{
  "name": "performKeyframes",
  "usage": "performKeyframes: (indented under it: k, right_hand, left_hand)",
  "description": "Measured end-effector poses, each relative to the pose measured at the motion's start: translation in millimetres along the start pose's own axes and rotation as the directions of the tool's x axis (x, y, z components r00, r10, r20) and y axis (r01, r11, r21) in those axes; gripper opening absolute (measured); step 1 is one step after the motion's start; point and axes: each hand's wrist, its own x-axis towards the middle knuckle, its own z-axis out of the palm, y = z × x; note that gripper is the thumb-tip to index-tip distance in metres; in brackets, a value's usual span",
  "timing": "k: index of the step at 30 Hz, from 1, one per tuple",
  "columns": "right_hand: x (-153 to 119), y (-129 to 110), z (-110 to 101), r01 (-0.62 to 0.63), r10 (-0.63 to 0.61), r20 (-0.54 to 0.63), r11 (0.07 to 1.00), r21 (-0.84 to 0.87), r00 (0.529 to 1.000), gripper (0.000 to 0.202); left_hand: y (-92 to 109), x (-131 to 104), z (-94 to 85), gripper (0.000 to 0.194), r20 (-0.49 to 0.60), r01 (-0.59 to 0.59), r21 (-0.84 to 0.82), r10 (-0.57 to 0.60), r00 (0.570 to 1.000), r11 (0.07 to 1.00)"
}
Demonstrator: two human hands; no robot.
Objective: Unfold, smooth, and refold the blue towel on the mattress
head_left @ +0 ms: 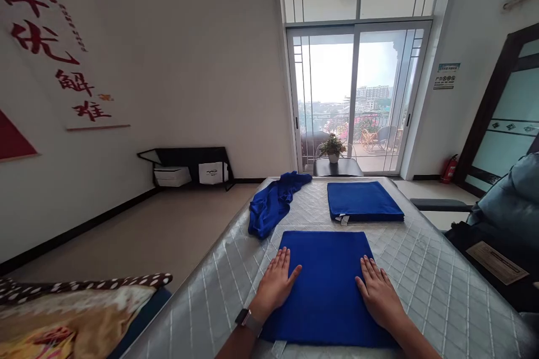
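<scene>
A blue cloth (pixel 326 291) lies folded into a flat rectangle right in front of me. My left hand (pixel 275 283) rests flat on its left edge, fingers stretched forward and thumb apart. On the opposite edge lies my right hand (pixel 377 289), also flat, with its fingers pointing away from me. Neither hand grips anything. Beyond, to the right, is a stack of folded blue cloths (pixel 364 200) with white tags at its near edge. A crumpled blue cloth (pixel 273 202) sits farther off at the left. A white tag (pixel 278 349) shows at the folded cloth's near edge.
Everything blue lies on a quilted silver surface (pixel 438 269). A patterned blanket (pixel 76 314) is at the lower left, and a dark bag with a label (pixel 497 262) at the right. Past the far edge stands a potted plant (pixel 333 148) before glass doors.
</scene>
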Motion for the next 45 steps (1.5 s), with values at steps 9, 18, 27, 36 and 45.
performKeyframes:
  k: [9,18,27,36,45]
  right_hand:
    - [-6,-10,-26,-0.012,0.013,0.011,0.999,-0.05,1.0,0.064]
    - [-73,-157,-55,0.414,-0.349,-0.259,0.869,0.27,0.901,0.016]
    - [-87,-200,-26,0.447,-0.329,-0.364,0.839,0.311,0.871,0.025]
    - [-87,-198,-25,0.52,-0.38,-0.379,0.75,0.408,0.844,0.028]
    - [-96,-194,-1,0.573,-0.302,-0.534,0.673,0.466,0.79,0.014]
  left_hand:
    - [-3,-4,-14.9,0.078,-0.091,0.013,0.004,-0.013,0.996,1.0]
    - [61,-6,-23.1,0.061,-0.285,-0.199,0.033,0.2,0.937,0.979]
    - [78,-13,-14.6,0.069,-0.2,-0.366,0.094,0.378,0.904,0.926]
    - [78,-13,-16.6,0.065,-0.216,-0.436,0.115,0.451,0.866,0.893]
    - [77,-15,-38.3,0.049,-0.291,-0.439,0.078,0.442,0.849,0.895]
